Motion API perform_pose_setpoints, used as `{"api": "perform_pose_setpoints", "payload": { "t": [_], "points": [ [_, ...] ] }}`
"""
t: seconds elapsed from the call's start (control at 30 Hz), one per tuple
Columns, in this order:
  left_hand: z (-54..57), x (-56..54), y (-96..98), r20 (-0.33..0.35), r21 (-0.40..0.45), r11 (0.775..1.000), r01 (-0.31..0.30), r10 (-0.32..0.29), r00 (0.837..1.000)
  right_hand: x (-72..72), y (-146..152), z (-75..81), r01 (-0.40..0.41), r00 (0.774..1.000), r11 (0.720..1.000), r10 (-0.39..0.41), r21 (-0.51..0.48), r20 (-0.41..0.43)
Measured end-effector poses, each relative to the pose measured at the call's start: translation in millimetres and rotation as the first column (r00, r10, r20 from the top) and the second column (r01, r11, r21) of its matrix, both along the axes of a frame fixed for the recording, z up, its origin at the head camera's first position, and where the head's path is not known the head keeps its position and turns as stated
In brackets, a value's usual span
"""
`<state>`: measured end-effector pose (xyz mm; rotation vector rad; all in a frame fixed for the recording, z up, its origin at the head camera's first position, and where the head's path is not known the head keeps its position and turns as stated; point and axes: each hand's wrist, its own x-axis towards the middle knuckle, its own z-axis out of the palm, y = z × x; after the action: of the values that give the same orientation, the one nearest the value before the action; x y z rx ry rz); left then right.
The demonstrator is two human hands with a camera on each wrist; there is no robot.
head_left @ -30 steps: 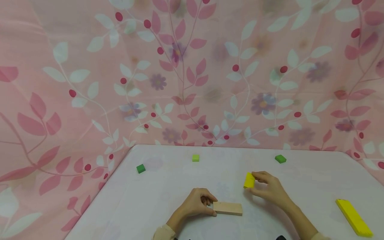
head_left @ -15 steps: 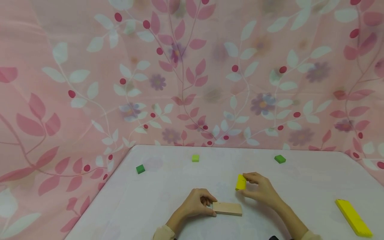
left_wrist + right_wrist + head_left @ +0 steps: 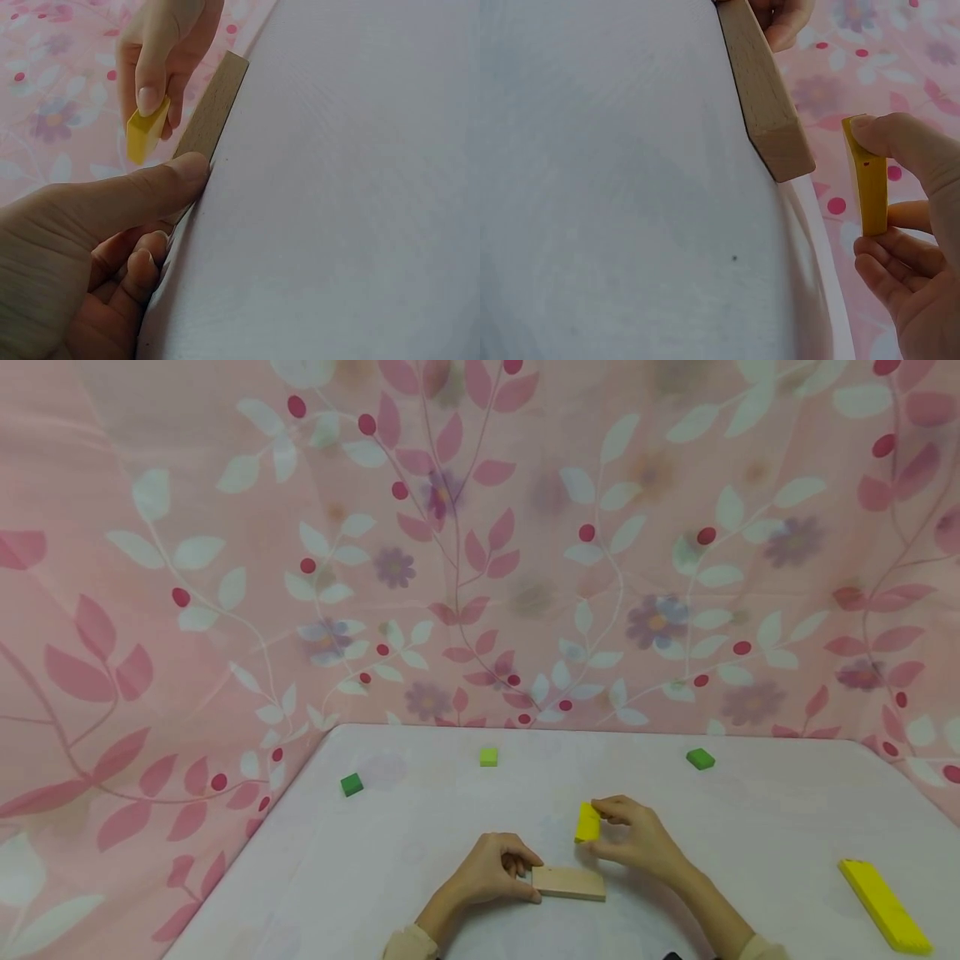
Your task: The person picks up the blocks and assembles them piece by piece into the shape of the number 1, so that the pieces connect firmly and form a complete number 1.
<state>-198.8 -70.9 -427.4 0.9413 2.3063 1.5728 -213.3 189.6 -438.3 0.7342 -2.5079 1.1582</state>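
Observation:
In the head view a plain wooden block [image 3: 568, 883] lies flat on the table, long side across. My left hand [image 3: 491, 870] pinches its left end between thumb and fingers; the left wrist view shows the thumb [image 3: 187, 169] on the near edge of the wood. My right hand [image 3: 637, 839] holds a short yellow block [image 3: 588, 822] above the table, just behind the wooden one. Seen from the right wrist, this yellow block [image 3: 870, 180] is gripped at its two ends, thumb on one and fingers on the other.
A long yellow block [image 3: 885, 906] lies at the right. Toward the back are a dark green block [image 3: 352, 784] on the left, a light green block [image 3: 489, 757] in the middle and a green block [image 3: 701, 758] on the right. A floral curtain [image 3: 480, 568] hangs behind the table.
My right hand has carried the short yellow block leftward and slightly nearer, toward the wooden block. The left hand and the wooden block have stayed in place.

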Motion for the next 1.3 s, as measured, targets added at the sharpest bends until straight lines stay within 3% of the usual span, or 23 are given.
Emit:
{"api": "perform_pose_setpoints", "payload": {
  "t": [0.3, 0.57, 0.83, 1.3],
  "points": [
    [0.8, 0.2, -0.1, 0.017, -0.001, 1.0, -0.004, 0.004, 1.0, -2.9, -7, 0.4, -0.039, 0.997, 0.999, 0.038, 0.016, 0.069],
    [0.6, 1.9, 0.1, 0.008, 0.0, 1.0, -0.025, 0.025, 1.0, -6.8, -14, -8.5, -0.082, 0.994, 0.996, 0.08, 0.026, 0.081],
    [-2.2, -0.7, -0.1, -0.01, -0.007, 1.0, -0.009, 0.009, 1.0, -6.2, -19, -10.8, -0.089, 0.979, 0.995, 0.078, 0.052, 0.19],
    [-0.9, -0.5, -0.5, -0.013, -0.011, 1.0, -0.008, 0.008, 1.0, -5.2, -20, -12.3, -0.116, 0.98, 0.991, 0.103, 0.066, 0.172]
  ]
}}
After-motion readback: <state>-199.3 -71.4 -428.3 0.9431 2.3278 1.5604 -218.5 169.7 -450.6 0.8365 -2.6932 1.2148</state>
